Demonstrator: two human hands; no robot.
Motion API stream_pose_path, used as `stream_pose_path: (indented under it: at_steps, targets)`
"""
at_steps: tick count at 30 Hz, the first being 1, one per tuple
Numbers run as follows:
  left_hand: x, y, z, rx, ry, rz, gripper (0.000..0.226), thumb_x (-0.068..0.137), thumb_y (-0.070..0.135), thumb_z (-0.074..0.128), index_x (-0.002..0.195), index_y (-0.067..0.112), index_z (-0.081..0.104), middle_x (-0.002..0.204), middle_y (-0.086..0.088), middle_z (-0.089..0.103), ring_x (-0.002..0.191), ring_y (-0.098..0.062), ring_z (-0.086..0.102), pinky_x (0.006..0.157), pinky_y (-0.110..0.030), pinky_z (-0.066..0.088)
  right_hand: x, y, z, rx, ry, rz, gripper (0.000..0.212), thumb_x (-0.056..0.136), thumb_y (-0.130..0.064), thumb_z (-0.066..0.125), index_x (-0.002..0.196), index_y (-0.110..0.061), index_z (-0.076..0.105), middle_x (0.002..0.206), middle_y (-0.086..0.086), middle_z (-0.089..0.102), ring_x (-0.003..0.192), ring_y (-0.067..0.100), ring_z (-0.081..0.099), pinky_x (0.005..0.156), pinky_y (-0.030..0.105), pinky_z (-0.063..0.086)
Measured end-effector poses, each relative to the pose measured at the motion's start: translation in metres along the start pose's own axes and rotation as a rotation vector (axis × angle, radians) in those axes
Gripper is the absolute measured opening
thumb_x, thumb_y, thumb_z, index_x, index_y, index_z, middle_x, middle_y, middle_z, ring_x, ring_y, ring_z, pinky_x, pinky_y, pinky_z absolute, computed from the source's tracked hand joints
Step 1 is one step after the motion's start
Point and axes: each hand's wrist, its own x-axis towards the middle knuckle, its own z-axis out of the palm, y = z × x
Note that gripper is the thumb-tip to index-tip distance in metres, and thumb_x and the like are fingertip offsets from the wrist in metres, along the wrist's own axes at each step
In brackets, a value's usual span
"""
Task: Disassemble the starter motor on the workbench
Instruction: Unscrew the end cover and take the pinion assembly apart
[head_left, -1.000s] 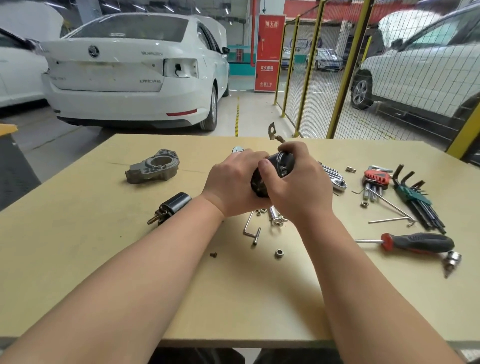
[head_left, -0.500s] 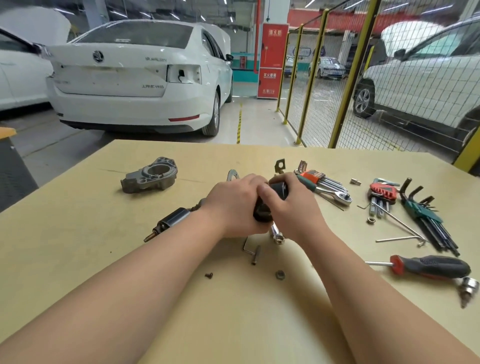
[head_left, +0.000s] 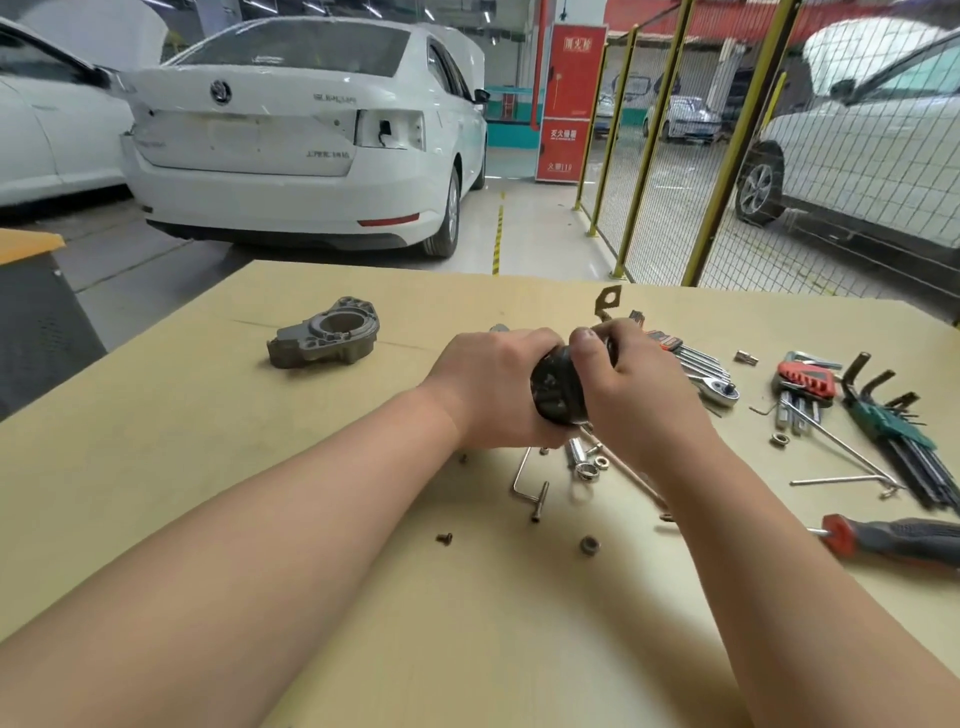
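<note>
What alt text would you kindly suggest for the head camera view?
A left hand and a right hand grip a black cylindrical starter motor body over a tan wooden workbench. A grey cast-metal housing lies left, dark hex keys and a red-and-black screwdriver right.

The tan workbench (head_left: 208, 415) carries a grey housing (head_left: 322, 338) at its far left. To the right lie a ratchet (head_left: 719, 385), red hex keys (head_left: 805, 379), green hex keys (head_left: 893, 421) and a screwdriver (head_left: 904, 540). Near the middle lie a bent key (head_left: 524, 483), a nut (head_left: 589, 545) and a screw (head_left: 444, 539).
</note>
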Motion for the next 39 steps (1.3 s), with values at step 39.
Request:
stream_pose_path:
  at_steps: [39]
  targets:
    - [-0.043, -0.062, -0.054, -1.194, 0.597, -0.464, 0.042, 0.061, 0.043, 0.067, 0.092, 0.014, 0.069, 0.091, -0.012, 0.071, 0.095, -0.038, 0.066, 0.084, -0.056, 0.054, 0.023, -0.079, 0.026, 0.2, -0.315, -0.297, 0.036, 0.089, -0.031, 0.057, 0.125, -0.029, 0.051, 0.118, -0.013, 0.06, 0.106, 0.003, 0.057, 0.096, 0.03, 0.047]
